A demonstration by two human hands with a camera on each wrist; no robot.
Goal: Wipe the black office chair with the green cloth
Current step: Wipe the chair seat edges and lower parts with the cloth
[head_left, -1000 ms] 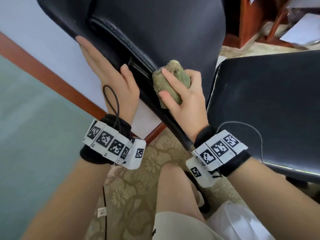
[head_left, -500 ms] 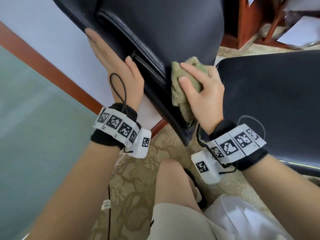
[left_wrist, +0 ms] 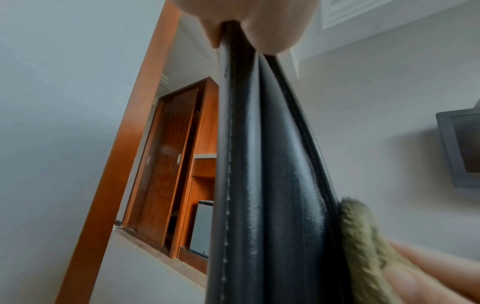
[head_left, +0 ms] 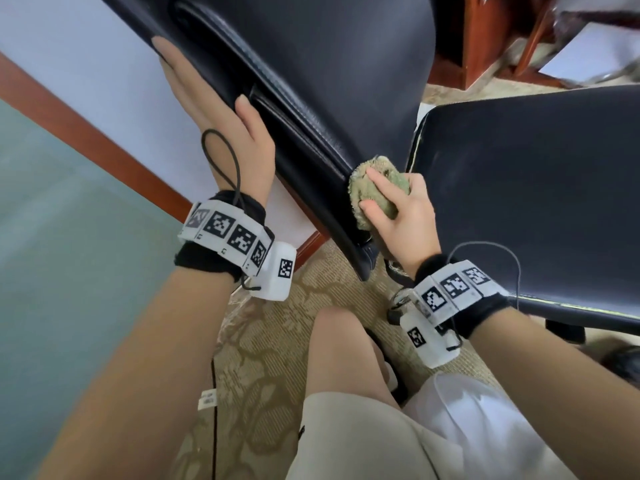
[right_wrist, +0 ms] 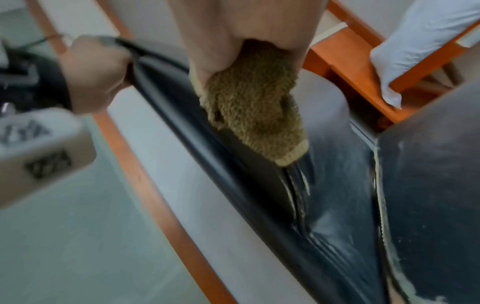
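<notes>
The black office chair's backrest (head_left: pixel 329 64) leans across the upper head view, and its seat (head_left: pixel 536 188) lies at the right. My left hand (head_left: pixel 221 109) grips the backrest's left edge, thumb on the front and fingers behind; the left wrist view shows that stitched edge (left_wrist: pixel 259 164) pinched between them. My right hand (head_left: pixel 405 220) holds the bunched green cloth (head_left: pixel 358 194) and presses it on the backrest's lower edge, close to the seat. In the right wrist view the cloth (right_wrist: pixel 252 107) hangs from my fingers onto the backrest (right_wrist: pixel 324 205).
A white wall with a wooden skirting strip (head_left: pixel 86 133) runs behind the chair. Patterned carpet (head_left: pixel 270 341) and my knee (head_left: pixel 332 341) lie below it. Wooden furniture (head_left: pixel 485 39) stands at the back right. The seat's edge (right_wrist: pixel 379 185) looks worn and flaking.
My right hand has slid the cloth down the backrest's edge, from its middle to its lower end by the seat. The left hand has kept its hold on the edge.
</notes>
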